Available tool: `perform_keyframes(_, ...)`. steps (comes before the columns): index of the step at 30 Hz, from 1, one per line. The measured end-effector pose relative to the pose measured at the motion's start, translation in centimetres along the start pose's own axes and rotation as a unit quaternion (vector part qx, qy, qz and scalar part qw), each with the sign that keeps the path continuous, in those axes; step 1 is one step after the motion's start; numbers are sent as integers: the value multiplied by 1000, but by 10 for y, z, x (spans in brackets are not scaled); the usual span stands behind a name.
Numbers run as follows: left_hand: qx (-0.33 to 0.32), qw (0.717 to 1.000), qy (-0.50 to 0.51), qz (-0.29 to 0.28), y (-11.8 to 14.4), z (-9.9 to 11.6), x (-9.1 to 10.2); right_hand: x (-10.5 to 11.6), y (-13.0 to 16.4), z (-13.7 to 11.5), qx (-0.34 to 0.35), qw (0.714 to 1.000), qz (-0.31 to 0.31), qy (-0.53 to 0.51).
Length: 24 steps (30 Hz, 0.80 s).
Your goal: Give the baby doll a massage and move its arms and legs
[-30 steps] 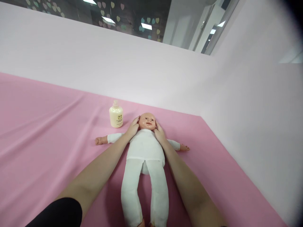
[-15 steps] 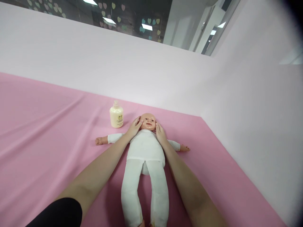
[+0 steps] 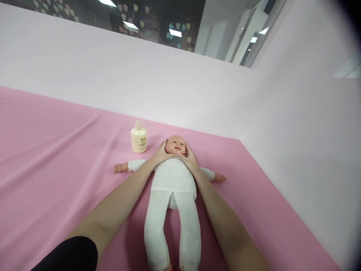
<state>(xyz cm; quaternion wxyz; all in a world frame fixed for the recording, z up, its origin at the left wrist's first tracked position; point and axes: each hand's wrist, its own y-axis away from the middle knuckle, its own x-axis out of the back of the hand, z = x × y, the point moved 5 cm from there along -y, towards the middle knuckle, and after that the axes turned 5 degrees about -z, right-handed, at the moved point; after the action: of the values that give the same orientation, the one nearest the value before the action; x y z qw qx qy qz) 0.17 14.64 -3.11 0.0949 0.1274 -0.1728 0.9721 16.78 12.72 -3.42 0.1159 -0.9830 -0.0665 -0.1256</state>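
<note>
A baby doll [image 3: 174,177] in a white cloth suit lies on its back, arms spread out to both sides and head at the far end. Against the left side of its head rests my left hand [image 3: 161,153], fingers along the cheek and partly hidden behind the head. My right hand [image 3: 190,159] cups the other side the same way. Both thumbs reach in under the doll's chin, with their tips close together at the middle. Between them the two hands hold the doll's head.
A cream-coloured pump bottle [image 3: 139,140] stands upright to the left of the doll's head. Everything rests on a pink, slightly wrinkled sheet [image 3: 70,150]. A white wall [image 3: 169,86] rises behind it and another on the right, with a window [image 3: 158,22] above.
Both thumbs have moved from the doll's cheeks down and inward to its chin. My palms remain at the sides of the head. The doll and the bottle have not moved.
</note>
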Motion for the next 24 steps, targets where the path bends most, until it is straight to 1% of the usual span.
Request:
perform_keyframes(9,22,999,36,-4,0,-2,0,0,-2,4,-17,999,-1,-37)
perform_keyframes(13,44,997,59,-5,-1,-8,0,-1,-2,3,-10,997,-16,-74)
perform_keyframes(18,52,995,81,-13,-3,-14,-1,0,-4,6,-14,995,-17,-95)
perform_keyframes(21,49,996,77,-14,-3,-15,0,0,-5,6,-18,993,-15,-115)
perform_keyframes(24,53,997,61,-20,-4,-15,1,0,-4,2,-8,991,-22,-135)
